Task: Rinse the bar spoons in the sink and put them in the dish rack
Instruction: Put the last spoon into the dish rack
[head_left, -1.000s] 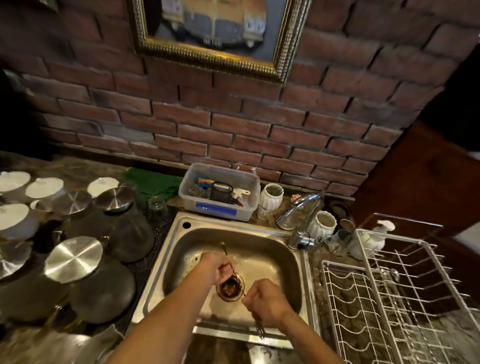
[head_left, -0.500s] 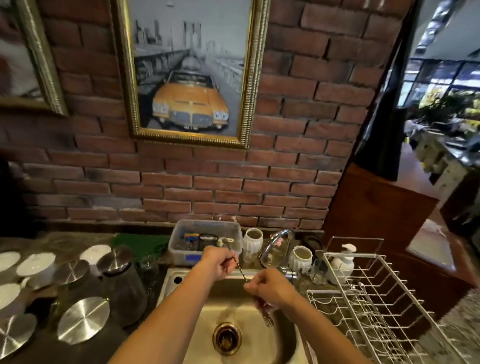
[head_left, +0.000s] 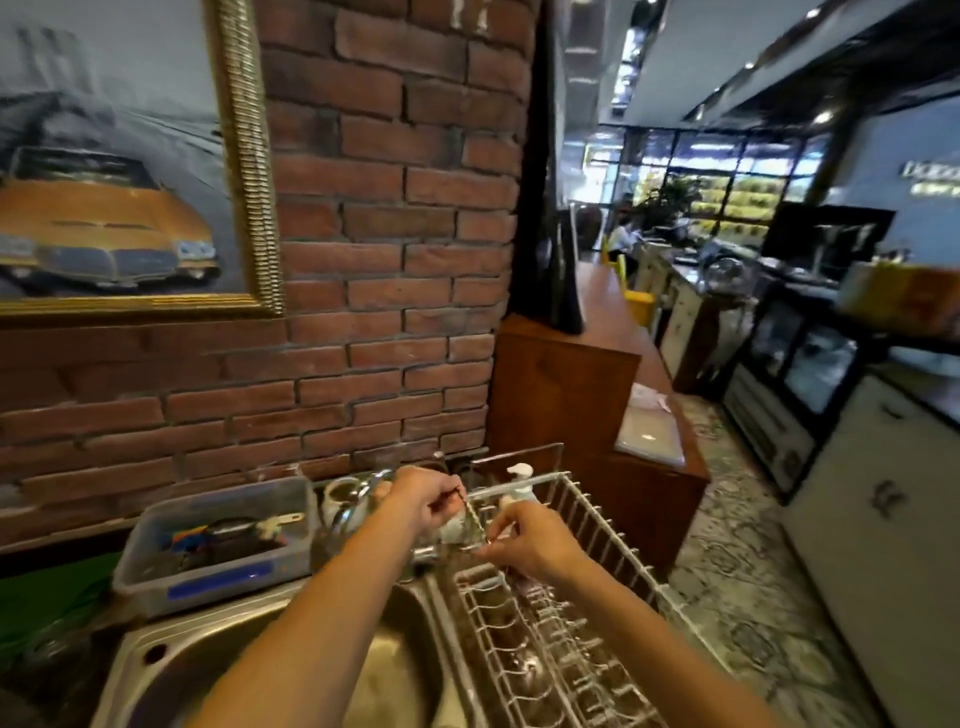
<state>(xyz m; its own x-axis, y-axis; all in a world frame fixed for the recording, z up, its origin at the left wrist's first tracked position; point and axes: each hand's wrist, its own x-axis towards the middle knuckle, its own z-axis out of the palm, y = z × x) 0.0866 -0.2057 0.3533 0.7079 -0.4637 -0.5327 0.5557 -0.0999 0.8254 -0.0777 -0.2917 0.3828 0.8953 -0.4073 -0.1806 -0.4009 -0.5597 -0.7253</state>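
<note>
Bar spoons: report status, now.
Both hands, left and right, pinching bar spoons. Spoons above dish rack's back end, not yet racked. Soap dispenser just behind; nothing blocking.

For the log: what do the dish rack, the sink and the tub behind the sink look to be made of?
Dish rack: white coated wire, judging by its thin, evenly white rods.
Sink: stainless steel, with a dull brushed grey sheen and soft reflections.
Tub: translucent plastic, since its contents show cloudily through the wall; it carries a blue label.
</note>
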